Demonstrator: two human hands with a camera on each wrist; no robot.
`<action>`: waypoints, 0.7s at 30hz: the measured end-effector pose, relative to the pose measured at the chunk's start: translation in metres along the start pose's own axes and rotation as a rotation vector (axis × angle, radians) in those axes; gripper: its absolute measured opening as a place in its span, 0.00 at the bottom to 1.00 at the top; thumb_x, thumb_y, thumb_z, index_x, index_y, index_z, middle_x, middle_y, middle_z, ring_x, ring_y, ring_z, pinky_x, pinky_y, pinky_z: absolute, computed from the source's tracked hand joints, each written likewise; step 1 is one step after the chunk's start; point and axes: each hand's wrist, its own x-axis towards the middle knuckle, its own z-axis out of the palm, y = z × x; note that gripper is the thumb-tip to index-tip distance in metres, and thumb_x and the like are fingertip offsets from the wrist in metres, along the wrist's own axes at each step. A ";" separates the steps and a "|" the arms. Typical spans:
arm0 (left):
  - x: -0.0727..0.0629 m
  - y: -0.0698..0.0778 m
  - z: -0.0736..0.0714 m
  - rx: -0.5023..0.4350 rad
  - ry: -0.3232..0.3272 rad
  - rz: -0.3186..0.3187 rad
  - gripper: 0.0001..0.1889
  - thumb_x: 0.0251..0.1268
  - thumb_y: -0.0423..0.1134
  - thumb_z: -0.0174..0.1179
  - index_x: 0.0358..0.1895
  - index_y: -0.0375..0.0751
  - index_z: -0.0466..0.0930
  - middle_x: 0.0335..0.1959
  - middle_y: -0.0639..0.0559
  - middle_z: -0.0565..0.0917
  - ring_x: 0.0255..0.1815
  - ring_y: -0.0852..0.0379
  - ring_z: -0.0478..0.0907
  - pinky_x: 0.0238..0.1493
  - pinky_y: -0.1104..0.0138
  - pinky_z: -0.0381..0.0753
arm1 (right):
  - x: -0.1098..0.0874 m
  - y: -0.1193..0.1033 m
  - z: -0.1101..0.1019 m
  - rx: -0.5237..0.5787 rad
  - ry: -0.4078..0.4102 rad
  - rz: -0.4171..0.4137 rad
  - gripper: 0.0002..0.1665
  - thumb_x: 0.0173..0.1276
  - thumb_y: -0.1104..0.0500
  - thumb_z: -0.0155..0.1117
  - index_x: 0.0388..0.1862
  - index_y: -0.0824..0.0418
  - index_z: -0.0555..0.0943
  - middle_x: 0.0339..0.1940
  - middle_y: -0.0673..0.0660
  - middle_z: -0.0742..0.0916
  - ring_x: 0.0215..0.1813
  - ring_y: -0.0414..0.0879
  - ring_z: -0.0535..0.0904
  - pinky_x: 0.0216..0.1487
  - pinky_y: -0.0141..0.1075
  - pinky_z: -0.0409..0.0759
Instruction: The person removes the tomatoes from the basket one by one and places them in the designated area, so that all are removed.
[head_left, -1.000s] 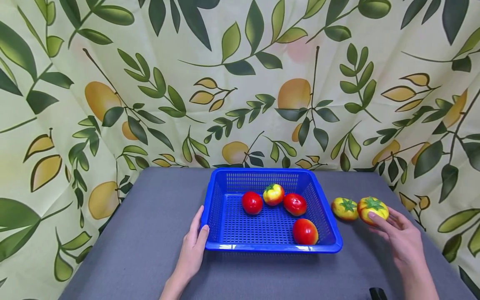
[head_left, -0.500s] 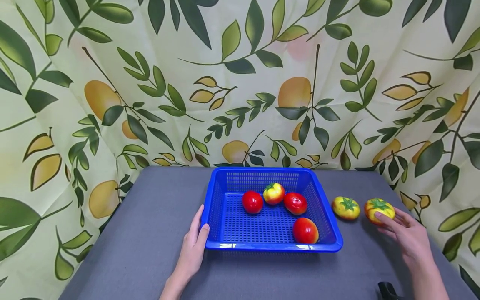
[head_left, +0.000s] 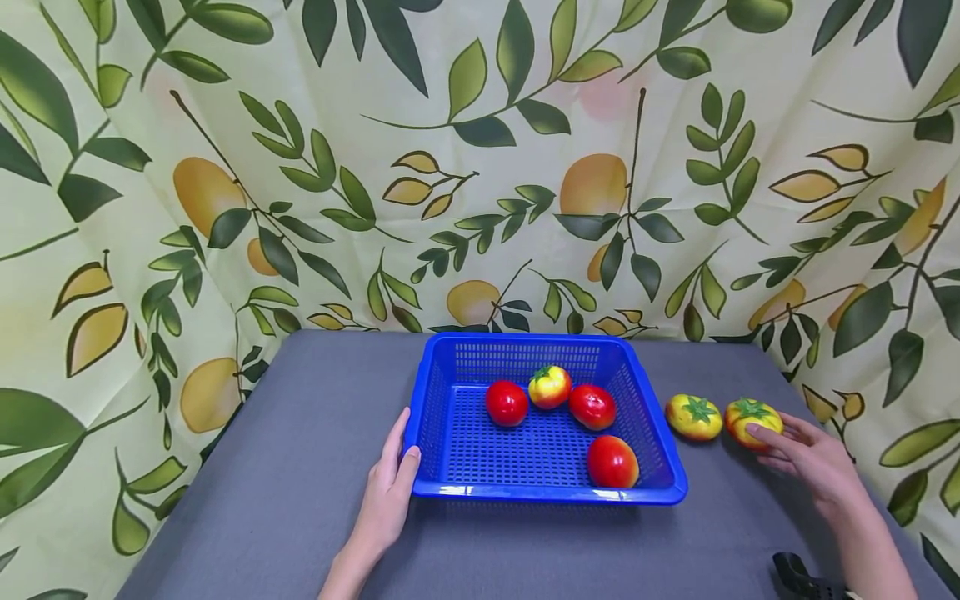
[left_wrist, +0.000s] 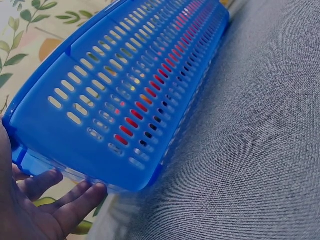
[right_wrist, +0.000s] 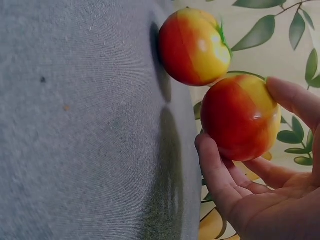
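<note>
On the table's right side, my right hand [head_left: 817,462] holds a yellow-and-red tomato [head_left: 752,422] with a green star-shaped top, thumb on one side and fingers on the other. The right wrist view shows the held tomato [right_wrist: 241,117] just off the cloth. Close to its left lies a similar tomato [head_left: 693,417]. My left hand [head_left: 384,492] grips the left end of a blue plastic basket [head_left: 547,495], thumb at the rim; in the left wrist view its fingers [left_wrist: 80,202] lie along the end wall. Inside sit red tomatoes [head_left: 507,403] and a yellow-red one [head_left: 550,387].
A grey cloth [head_left: 300,467] covers the table. Behind and to the sides hangs a leaf-and-fruit patterned curtain [head_left: 480,208]. A black object [head_left: 798,575], partly cut off, shows by my right forearm at the front edge.
My right hand shifts the held tomato rightward from the other one, then slightly back left. The right forearm swings outward to the right. The left hand and basket hold their place.
</note>
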 end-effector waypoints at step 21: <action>0.000 0.000 0.000 -0.010 0.006 -0.005 0.29 0.79 0.38 0.47 0.79 0.48 0.52 0.74 0.46 0.62 0.72 0.49 0.62 0.67 0.51 0.60 | 0.016 0.009 -0.005 -0.168 -0.070 0.003 0.62 0.68 0.40 0.63 0.72 0.83 0.42 0.64 0.85 0.61 0.38 0.42 0.82 0.40 0.39 0.84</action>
